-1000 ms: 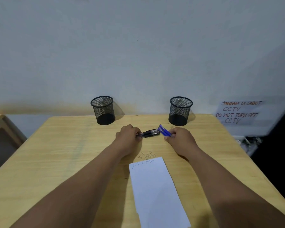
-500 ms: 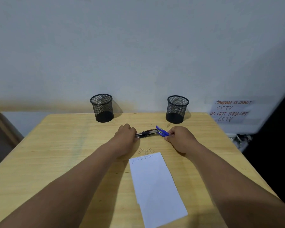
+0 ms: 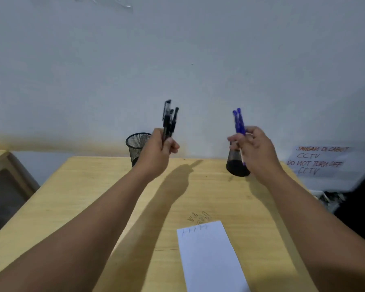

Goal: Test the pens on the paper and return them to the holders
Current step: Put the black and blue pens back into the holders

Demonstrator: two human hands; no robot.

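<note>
Nearest the camera, at the bottom centre of the frame, a white sheet of paper (image 3: 211,258) lies flat on the pale wooden table (image 3: 72,197), its long side running away from the viewer and tilted slightly to the left. A short row of pen strokes marks its far edge, and just beyond that edge some scribbles sit on the bare wood itself. Two bare forearms enter from the lower corners and reach up toward the middle of the frame, the left one throwing a long shadow across the tabletop.

Higher up, left of centre, the left hand (image 3: 159,149) is curled into a fist around a bundle of black pens (image 3: 169,121), which stand nearly upright above the knuckles (three caps can be made out, though the exact count is hard to tell). Right of centre, the right hand (image 3: 254,149) pinches two blue pens (image 3: 239,121) between thumb and fingers, also pointing upward, with their lower ends showing below the palm.

Behind the hands, at the far edge of the table, stand two black mesh holders: the left holder (image 3: 136,147) is partly covered by the left wrist, and the right holder (image 3: 236,163) is largely hidden by the right hand. Farther back rises a plain white wall, and at the right edge a handwritten sign (image 3: 318,160) reads "DO NOT TURN OFF CCTV"
</note>
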